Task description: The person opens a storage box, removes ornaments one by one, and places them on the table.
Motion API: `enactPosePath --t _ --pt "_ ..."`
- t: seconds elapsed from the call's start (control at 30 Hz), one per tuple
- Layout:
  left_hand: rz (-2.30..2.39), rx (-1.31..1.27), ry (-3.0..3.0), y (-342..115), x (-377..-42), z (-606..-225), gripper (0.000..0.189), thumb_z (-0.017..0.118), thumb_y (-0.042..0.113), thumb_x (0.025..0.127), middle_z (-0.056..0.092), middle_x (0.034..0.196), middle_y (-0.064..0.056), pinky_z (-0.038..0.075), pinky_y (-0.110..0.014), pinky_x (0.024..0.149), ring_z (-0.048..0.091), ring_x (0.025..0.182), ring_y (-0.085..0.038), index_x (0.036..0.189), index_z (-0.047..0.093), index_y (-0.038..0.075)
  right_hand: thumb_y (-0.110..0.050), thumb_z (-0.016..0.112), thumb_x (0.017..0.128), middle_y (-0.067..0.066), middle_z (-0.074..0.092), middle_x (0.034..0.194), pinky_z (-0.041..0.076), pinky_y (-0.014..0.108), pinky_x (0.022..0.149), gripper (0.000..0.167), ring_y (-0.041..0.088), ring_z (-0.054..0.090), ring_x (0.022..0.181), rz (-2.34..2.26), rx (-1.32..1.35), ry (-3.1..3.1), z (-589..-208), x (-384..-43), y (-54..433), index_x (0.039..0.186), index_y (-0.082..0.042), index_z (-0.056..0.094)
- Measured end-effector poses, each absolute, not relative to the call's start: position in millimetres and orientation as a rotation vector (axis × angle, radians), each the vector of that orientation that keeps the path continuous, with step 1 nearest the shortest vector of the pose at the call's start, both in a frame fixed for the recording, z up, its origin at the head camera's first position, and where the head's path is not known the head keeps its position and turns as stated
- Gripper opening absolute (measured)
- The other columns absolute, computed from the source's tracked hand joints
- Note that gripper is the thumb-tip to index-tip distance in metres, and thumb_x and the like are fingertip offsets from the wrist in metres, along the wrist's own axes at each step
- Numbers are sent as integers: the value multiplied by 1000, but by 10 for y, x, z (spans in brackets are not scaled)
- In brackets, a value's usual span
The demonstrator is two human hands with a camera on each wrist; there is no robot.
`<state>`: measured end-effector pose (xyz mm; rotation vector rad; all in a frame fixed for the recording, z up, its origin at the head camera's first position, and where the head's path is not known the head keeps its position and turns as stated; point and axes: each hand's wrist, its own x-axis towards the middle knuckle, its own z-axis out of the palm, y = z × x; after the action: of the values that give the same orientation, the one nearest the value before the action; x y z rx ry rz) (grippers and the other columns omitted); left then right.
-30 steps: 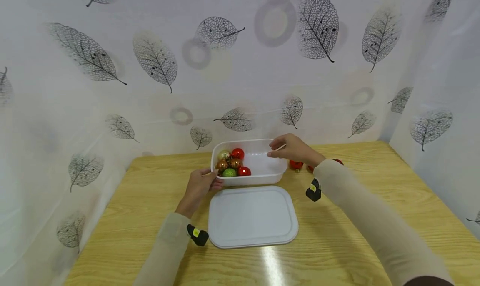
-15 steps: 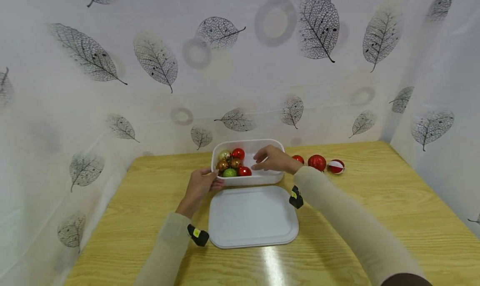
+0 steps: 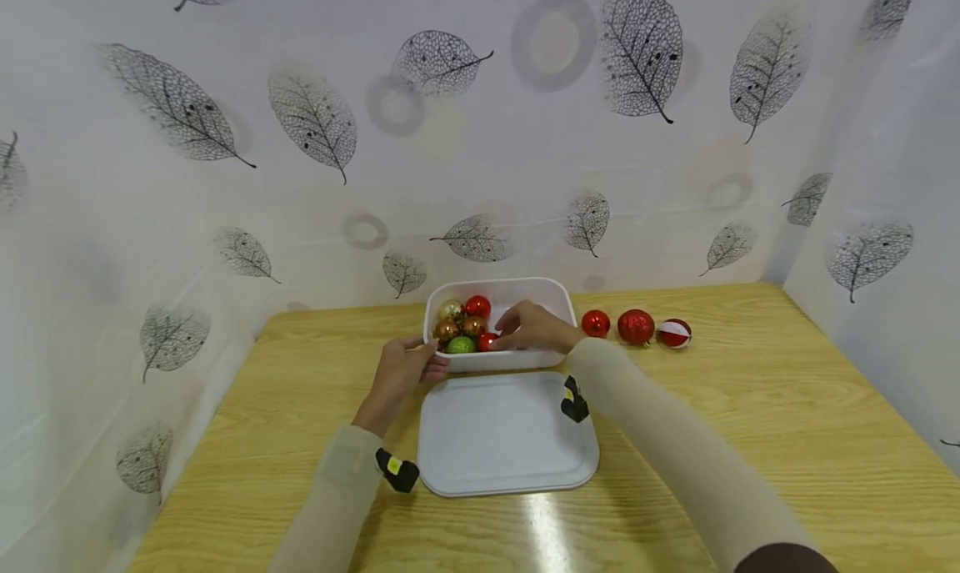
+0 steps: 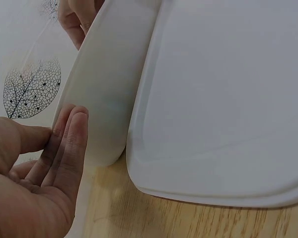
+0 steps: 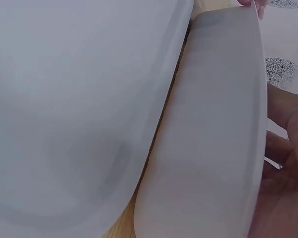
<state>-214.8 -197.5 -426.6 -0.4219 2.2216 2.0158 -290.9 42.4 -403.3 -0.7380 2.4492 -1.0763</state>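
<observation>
A white plastic box (image 3: 558, 360) stands near the back of the table with several Christmas baubles in its left half. They are gold, red, copper and green. My left hand (image 3: 400, 377) pinches the box's front left corner, its fingers (image 4: 72, 148) along the outer wall and the thumb over the rim. My right hand (image 3: 536, 327) reaches over the front wall into the box. Its fingertips are at the red bauble (image 3: 486, 341) by the front wall; whether they grip it cannot be seen. In the right wrist view the box wall hides those fingertips.
A white lid (image 3: 508, 434) lies flat on the wooden table (image 3: 300, 406), just in front of the box. To the right of the box sit a shiny red bauble (image 3: 596, 323), a glittery red bauble (image 3: 636, 327) and a red-and-white bauble (image 3: 675, 334). A leaf-patterned curtain (image 3: 480, 164) hangs behind.
My right hand has moved left from the box's right end to the front red bauble, bringing the three baubles outside into view. The left hand has kept its hold on the corner.
</observation>
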Motion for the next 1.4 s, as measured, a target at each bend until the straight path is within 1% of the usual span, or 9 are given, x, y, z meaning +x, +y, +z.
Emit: enactPosePath --t 0.13,0.4,0.53,0.77,0.9,1.03,1.13,1.4 --pt "2017 -428 2218 -1972 -2153 -4271 41 56 14 105 74 92 -17 65 -27 73 73 74 -17 140 52 -7 -19 79 90 15 74 106 59 33 91 37 24 69 99 -1041 -761 2477 -4057 -2917 374 115 7 71" --pt "2020 -433 2213 -1978 -2163 -4279 41 56 14 106 74 93 -18 65 -28 74 73 75 -17 140 52 -7 -16 80 88 11 75 99 59 31 87 31 20 70 92 -1040 -767 2482 -4121 -2956 327 109 5 73" --pt "2015 -438 2216 -1972 -2158 -4273 42 56 15 106 74 93 -18 65 -28 73 73 75 -17 141 51 -7 -17 80 89 11 75 99 59 31 88 30 19 69 92 -1038 -760 2477 -4128 -2965 325 109 4 74" --pt "2021 -424 2218 -1964 -2152 -4268 43 56 14 105 74 92 -18 65 -28 73 73 74 -17 142 50 -8 -18 78 90 10 75 103 58 35 94 31 22 68 98 -999 -764 2479 -4082 -2957 363 112 3 73" --pt "2020 -424 2219 -1969 -2155 -4274 43 56 14 106 74 93 -18 65 -28 74 74 75 -17 142 50 -8 -19 78 91 10 75 105 59 34 91 32 21 68 98 -991 -780 2473 -4057 -2960 401 113 3 73" --pt "2019 -423 2219 -1968 -2159 -4280 43 56 14 106 74 93 -18 65 -28 74 74 75 -17 142 50 -8 -16 77 91 12 74 106 61 32 83 32 20 68 94 -1011 -758 2451 -4027 -2963 443 115 5 72" --pt "2025 -422 2217 -1962 -2160 -4283 43 56 14 106 74 93 -18 65 -27 73 73 74 -17 142 50 -8 -14 76 92 14 73 109 63 34 80 33 19 69 90 -1037 -720 2426 -3990 -2959 468 116 6 70" --pt "2045 -417 2208 -1955 -2148 -4269 43 56 12 106 73 89 -17 65 -28 72 73 72 -16 141 49 -11 -11 75 92 18 71 114 64 38 82 33 24 69 96 -1107 -709 2404 -3861 -2941 572 119 8 68"
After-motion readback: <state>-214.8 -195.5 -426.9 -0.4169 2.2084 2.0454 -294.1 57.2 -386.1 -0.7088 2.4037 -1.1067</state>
